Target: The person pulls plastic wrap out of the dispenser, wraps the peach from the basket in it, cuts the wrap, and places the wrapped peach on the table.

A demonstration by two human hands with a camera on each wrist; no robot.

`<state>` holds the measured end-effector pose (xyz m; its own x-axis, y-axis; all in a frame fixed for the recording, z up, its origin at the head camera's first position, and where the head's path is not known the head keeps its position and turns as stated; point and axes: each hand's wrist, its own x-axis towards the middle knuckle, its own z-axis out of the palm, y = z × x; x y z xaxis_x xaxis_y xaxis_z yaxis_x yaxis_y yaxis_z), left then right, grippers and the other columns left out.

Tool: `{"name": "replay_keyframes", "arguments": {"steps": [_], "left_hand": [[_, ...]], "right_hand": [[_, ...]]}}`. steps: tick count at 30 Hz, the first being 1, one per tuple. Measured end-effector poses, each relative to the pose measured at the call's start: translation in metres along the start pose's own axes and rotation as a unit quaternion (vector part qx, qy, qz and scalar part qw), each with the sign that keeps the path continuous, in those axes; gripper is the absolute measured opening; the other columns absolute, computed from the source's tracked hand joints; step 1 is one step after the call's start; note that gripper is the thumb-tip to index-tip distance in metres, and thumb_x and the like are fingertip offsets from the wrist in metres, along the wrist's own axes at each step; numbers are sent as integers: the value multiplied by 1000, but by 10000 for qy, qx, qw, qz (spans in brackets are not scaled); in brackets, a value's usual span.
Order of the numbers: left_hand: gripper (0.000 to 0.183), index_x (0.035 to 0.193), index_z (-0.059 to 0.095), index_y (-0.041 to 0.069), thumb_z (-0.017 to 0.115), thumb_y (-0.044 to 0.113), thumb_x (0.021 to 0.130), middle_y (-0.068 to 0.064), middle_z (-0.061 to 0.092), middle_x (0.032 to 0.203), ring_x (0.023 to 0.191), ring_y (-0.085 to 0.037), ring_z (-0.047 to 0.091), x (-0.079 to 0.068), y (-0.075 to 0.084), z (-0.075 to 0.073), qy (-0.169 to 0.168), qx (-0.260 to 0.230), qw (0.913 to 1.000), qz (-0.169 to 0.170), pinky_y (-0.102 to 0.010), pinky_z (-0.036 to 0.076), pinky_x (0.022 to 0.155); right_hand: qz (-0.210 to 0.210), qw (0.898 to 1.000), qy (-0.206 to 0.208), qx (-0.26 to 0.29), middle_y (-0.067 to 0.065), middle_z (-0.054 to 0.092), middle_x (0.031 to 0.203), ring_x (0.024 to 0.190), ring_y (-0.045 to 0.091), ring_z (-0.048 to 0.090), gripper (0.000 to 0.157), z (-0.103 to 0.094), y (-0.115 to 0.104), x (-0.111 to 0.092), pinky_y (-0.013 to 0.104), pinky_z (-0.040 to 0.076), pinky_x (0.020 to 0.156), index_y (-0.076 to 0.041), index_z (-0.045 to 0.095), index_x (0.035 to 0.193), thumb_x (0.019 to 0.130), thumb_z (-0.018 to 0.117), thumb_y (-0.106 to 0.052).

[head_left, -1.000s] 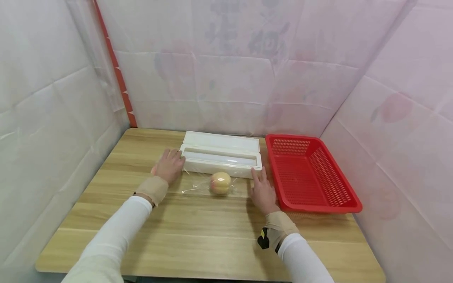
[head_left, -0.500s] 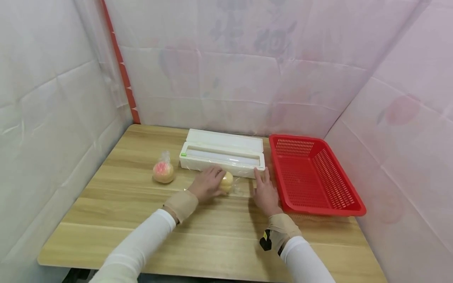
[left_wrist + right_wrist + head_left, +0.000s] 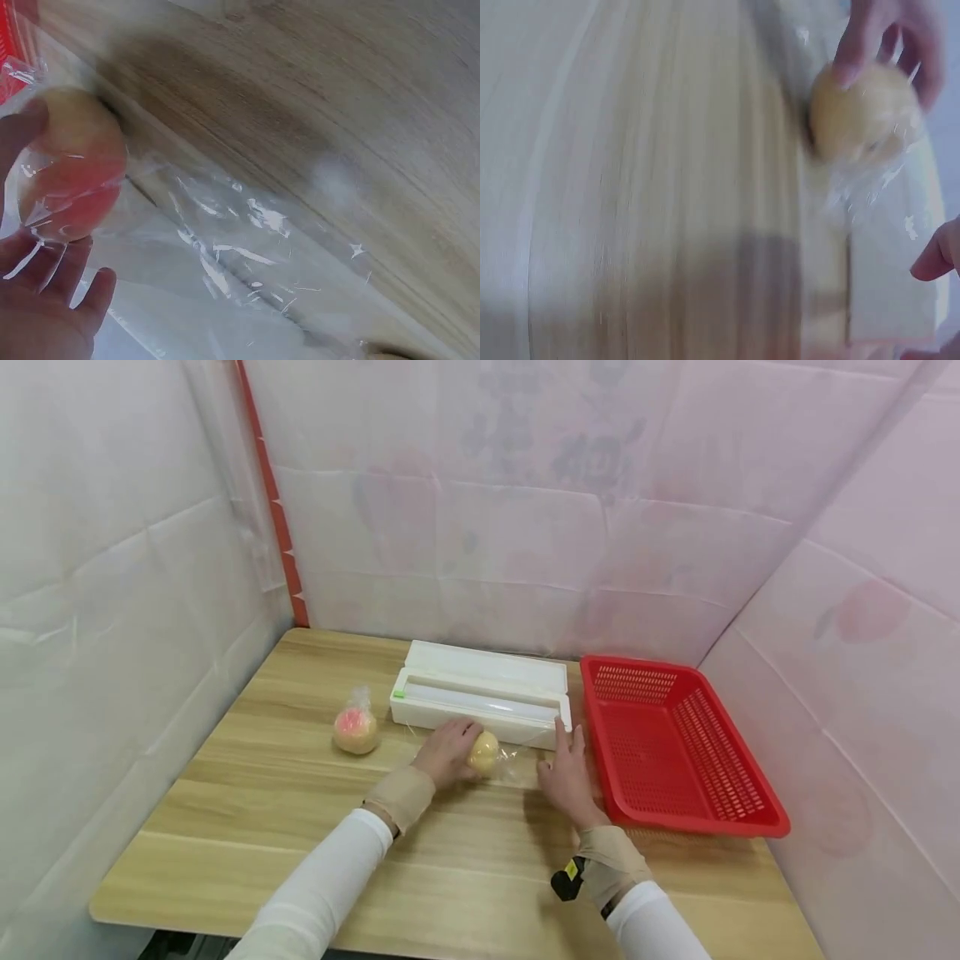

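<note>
My left hand [image 3: 447,752] grips a yellow and pink peach [image 3: 484,754] at the middle of the table, its thumb and fingers round the sides in the left wrist view. Clear plastic film [image 3: 247,255] covers the peach and trails off loosely. Just behind stands an open white box [image 3: 480,732] holding a pale roll [image 3: 483,701]. Beside the box's front right corner is my right hand [image 3: 567,783], fingers extended, with nothing in its grasp. Further left sits a second peach [image 3: 356,732], wrapped in film gathered to a tuft on top.
A red plastic basket [image 3: 652,822] stands at the right of the wooden table [image 3: 247,827], close beside my right hand. White printed sheets [image 3: 517,543] wall off the back and both sides.
My left hand has moved right from beside the wrapped peach, uncovering it, and taken hold of the middle peach. My right hand stays near the box corner. The head view has shifted slightly.
</note>
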<state>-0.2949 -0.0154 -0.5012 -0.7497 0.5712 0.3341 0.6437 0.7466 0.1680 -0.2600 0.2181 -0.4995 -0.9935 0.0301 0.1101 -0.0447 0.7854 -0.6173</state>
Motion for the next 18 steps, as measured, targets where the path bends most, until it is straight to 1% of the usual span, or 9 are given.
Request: {"name": "replay_keyframes", "arguments": {"steps": [2, 4, 5, 7, 10, 11, 12, 16, 18], "left_hand": [[73, 121, 57, 4, 92, 33, 64, -13, 62, 117, 110, -30, 60, -1, 0, -1, 71, -107, 9999, 115, -42, 50, 100], [72, 119, 58, 3, 92, 34, 63, -13, 62, 114, 105, -29, 61, -2, 0, -1, 219, -103, 9994, 246, -42, 52, 95], [71, 118, 59, 3, 91, 33, 63, -13, 62, 113, 103, -29, 62, -2, -1, -2, 284, -117, 9991, 304, -42, 53, 93], [69, 116, 60, 3, 91, 33, 63, -12, 63, 109, 99, -27, 62, -2, -1, -3, 317, -152, 9987, 364, -41, 54, 89], [65, 116, 60, 4, 89, 34, 65, -11, 64, 108, 97, -26, 62, -2, 0, -6, 67, -170, 9994, 297, -39, 55, 86], [65, 117, 60, 5, 88, 34, 66, -10, 64, 108, 97, -25, 63, -2, 1, -7, -73, -197, 9995, 236, -39, 55, 86], [64, 118, 60, 6, 88, 35, 68, -10, 64, 109, 98, -25, 63, -2, 1, -7, -226, -196, 9994, 172, -39, 55, 86], [64, 123, 62, 6, 85, 36, 71, -10, 65, 116, 105, -26, 62, -4, 4, -10, -855, -372, 9955, -174, -39, 54, 91], [65, 126, 62, 6, 82, 39, 73, -10, 65, 119, 108, -26, 62, -4, 4, -10, -1107, -506, 9920, -337, -39, 53, 93]], "right_hand": [[-389, 9984, 351, -222, 36, 12, 158, 136, 58, 33, 82, 2, -8, -5, 69, 36, 107, -7, 22, 156, 85, 61, -4], [-1010, 9913, 710, -460, 36, 23, 155, 132, 57, 38, 82, 6, -16, -11, 69, 37, 104, -5, 29, 154, 80, 65, -2], [-1413, 9844, 878, -574, 35, 30, 151, 130, 55, 41, 80, 10, -20, -14, 68, 38, 103, -2, 34, 151, 78, 67, -1], [-2239, 9655, 1116, -724, 34, 42, 144, 129, 52, 44, 79, 18, -25, -19, 67, 39, 102, 3, 42, 145, 71, 71, 1], [-3079, 9396, 1109, -1001, 29, 51, 137, 126, 48, 49, 80, 29, -30, -26, 64, 40, 101, 5, 47, 140, 64, 74, 1], [-3208, 9349, 1025, -1122, 27, 52, 137, 126, 47, 49, 81, 32, -31, -28, 65, 41, 100, 4, 48, 140, 63, 74, 0], [-3241, 9341, 868, -1223, 25, 52, 139, 128, 46, 49, 83, 34, -32, -30, 65, 40, 102, 3, 47, 141, 63, 75, -1], [-3083, 9375, 299, -1587, 19, 50, 145, 133, 41, 47, 86, 41, -29, -36, 66, 38, 106, -3, 44, 145, 67, 77, -7], [-3017, 9381, 157, -1695, 17, 49, 146, 135, 40, 46, 85, 44, -27, -38, 65, 37, 107, -4, 43, 146, 68, 77, -9]]}}
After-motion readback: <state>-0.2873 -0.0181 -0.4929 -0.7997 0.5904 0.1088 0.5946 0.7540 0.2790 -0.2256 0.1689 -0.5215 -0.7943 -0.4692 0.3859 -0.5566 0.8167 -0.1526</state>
